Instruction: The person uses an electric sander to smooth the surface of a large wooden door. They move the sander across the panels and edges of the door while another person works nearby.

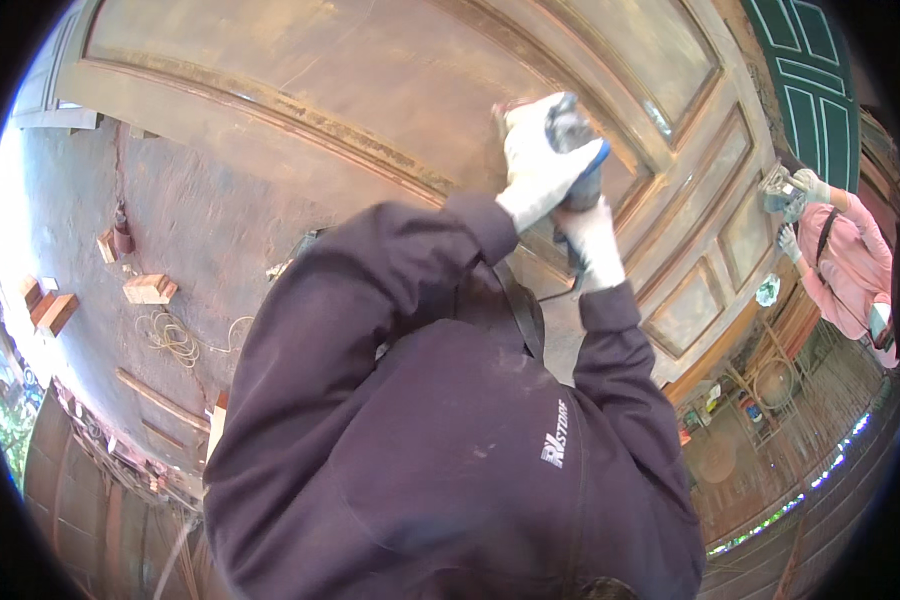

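A large brown panelled wooden door [660, 160] lies before me, its mouldings edged with dark dusty marks. On it, both my hands hold a blue and dark grey hand-held power tool [587, 182], with a thin cord at its near end. My left hand [537, 160], in a white glove, is closed over the front of the tool. Behind it, my right hand [597, 247], also in a white glove, wraps the rear of the body. The tool's underside is hidden, so its exact kind is unclear.
A co-worker in a pink top [850, 260] holds a tool against the door's right side with gloved hands. A green panelled door [805, 80] stands beyond. Wood blocks [150, 289] and a coiled pale cord [173, 340] lie on the floor at left.
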